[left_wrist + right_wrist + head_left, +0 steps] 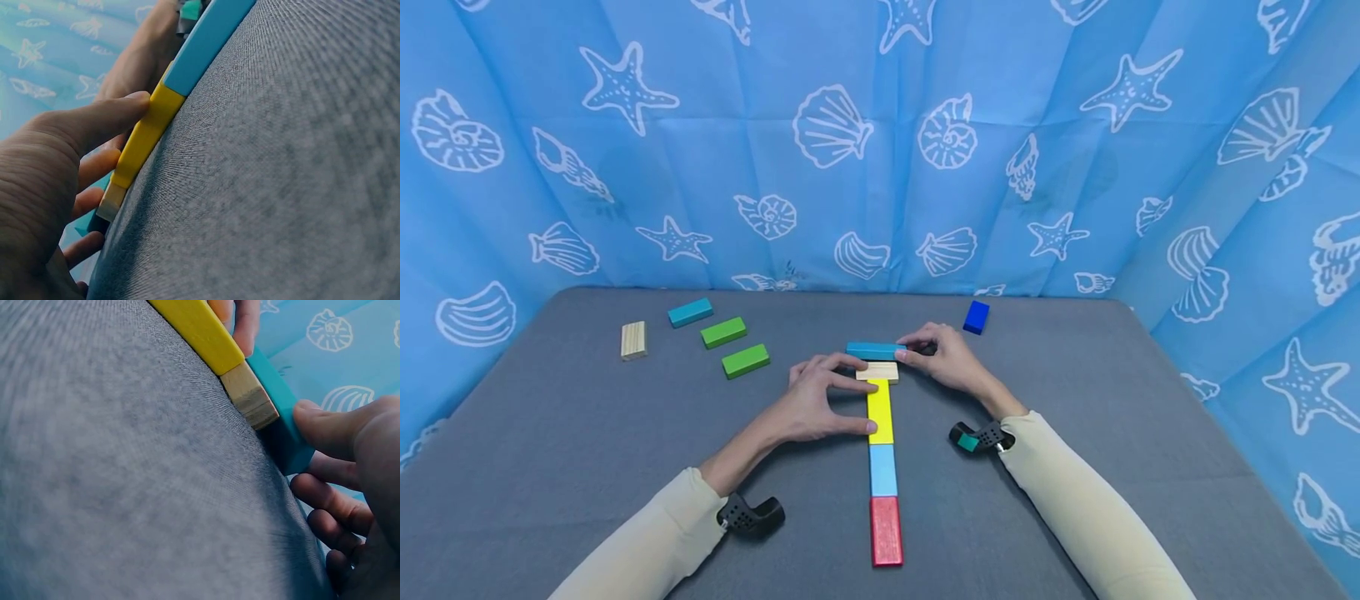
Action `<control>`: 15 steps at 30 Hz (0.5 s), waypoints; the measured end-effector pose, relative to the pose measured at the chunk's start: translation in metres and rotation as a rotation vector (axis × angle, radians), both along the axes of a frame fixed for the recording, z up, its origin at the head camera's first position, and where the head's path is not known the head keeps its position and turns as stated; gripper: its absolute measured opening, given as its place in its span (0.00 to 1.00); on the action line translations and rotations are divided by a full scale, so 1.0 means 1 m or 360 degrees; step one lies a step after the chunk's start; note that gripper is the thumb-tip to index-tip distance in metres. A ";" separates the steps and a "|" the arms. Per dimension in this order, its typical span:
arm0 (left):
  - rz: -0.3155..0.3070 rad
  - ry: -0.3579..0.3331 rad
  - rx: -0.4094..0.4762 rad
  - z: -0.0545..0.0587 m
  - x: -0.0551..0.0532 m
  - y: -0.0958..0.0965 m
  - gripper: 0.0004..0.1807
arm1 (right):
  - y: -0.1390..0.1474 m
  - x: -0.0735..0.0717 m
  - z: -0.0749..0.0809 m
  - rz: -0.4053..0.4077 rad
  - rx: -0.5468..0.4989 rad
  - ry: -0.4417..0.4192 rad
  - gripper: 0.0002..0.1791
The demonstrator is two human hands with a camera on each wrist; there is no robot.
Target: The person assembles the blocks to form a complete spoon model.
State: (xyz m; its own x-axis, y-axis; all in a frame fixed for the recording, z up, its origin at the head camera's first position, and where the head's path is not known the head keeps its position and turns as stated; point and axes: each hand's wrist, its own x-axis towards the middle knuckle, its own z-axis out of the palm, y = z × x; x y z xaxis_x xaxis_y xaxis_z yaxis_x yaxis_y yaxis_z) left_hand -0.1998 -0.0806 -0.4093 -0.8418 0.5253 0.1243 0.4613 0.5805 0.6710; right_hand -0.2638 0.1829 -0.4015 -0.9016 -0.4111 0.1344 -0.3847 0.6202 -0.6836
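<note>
A column of blocks runs away from me in the head view: a red block (886,532), a light blue block (883,470) and a yellow block (881,412) end to end. A plain wooden block (877,372) lies crosswise at the yellow one's far end. Beyond it lies a teal-blue block (876,351), parallel to the wooden one. My right hand (946,360) pinches its right end between thumb (325,428) and fingers. My left hand (815,402) touches the yellow block with thumb and a fingertip; another finger reaches the wooden block's left end.
Back left on the grey table (587,467) lie another wooden block (634,340), a second teal-blue block (690,312) and two green blocks, one farther (723,332), one nearer (746,361). A dark blue block (976,317) sits back right. A shell-patterned curtain (880,150) hangs behind.
</note>
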 end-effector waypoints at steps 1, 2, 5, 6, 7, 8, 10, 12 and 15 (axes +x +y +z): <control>-0.0001 0.0002 0.0003 0.000 0.000 0.000 0.29 | 0.000 0.000 0.000 0.0003 0.0001 -0.0002 0.17; -0.0002 0.0005 0.0003 0.000 0.000 0.000 0.29 | 0.000 0.000 -0.001 0.0011 0.0004 0.0002 0.17; -0.0001 0.0008 0.0008 0.000 0.001 -0.001 0.29 | -0.001 0.001 -0.001 0.0030 -0.0005 0.0008 0.17; 0.0000 0.0009 0.0011 0.001 0.001 -0.001 0.29 | -0.001 0.001 -0.001 0.0035 -0.0008 0.0007 0.16; 0.0002 0.0010 0.0009 0.000 0.001 -0.001 0.29 | -0.001 0.001 -0.001 0.0037 -0.0012 0.0001 0.16; 0.0003 0.0010 0.0007 0.000 0.001 -0.001 0.29 | -0.001 0.000 -0.001 0.0036 -0.0014 -0.0004 0.16; 0.0005 0.0011 0.0006 0.000 0.001 -0.001 0.30 | -0.001 0.000 -0.001 0.0029 -0.0015 -0.0018 0.17; 0.0007 0.0011 0.0007 0.000 0.000 -0.001 0.30 | -0.001 0.000 -0.001 0.0020 -0.0010 -0.0034 0.17; 0.0008 0.0007 0.0012 0.000 0.000 0.000 0.30 | 0.000 0.000 -0.002 0.0008 -0.0001 -0.0047 0.18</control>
State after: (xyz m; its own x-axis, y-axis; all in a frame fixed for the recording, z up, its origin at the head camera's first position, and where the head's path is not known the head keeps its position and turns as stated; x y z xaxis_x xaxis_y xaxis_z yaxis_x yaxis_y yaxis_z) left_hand -0.2001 -0.0809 -0.4095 -0.8439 0.5200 0.1316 0.4611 0.5779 0.6734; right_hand -0.2642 0.1830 -0.4034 -0.9030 -0.4158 0.1078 -0.3675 0.6177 -0.6952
